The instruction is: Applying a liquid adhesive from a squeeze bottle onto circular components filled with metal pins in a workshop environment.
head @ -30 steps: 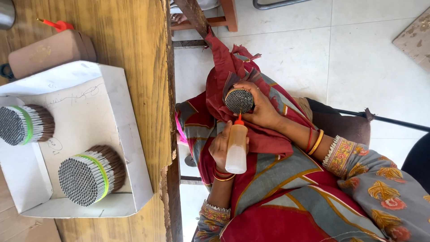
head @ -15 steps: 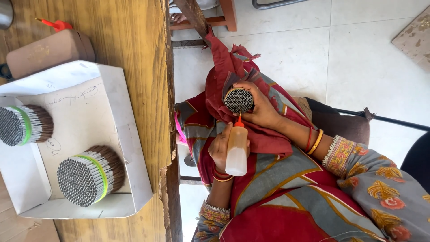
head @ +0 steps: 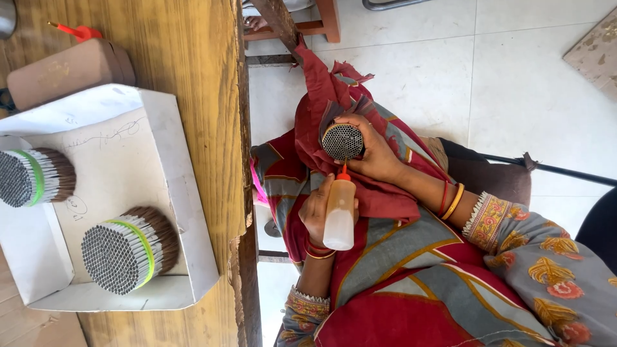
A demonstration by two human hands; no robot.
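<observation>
Squeeze bottle [head: 339,218] gripped tight in left hand [head: 319,211], red tip touching tube bundle [head: 342,142] at 12 o'clock, right hand [head: 376,154] wrapped round bundle.

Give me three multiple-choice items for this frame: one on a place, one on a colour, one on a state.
1. Where do the two banded bundles lie?
A. in the white tray
B. on the floor
C. in the lap

2. What colour are their bands?
A. red
B. green
C. blue

3. How is the squeeze bottle?
A. lying on the table
B. gripped, nozzle toward the held bundle
C. capped, standing in the tray

Answers:
1 A: both lie inside the tray on the wooden table.
2 B: a green band rings each.
3 B: the left hand grips it, orange nozzle at the end face of the bundle in the right hand.
</observation>
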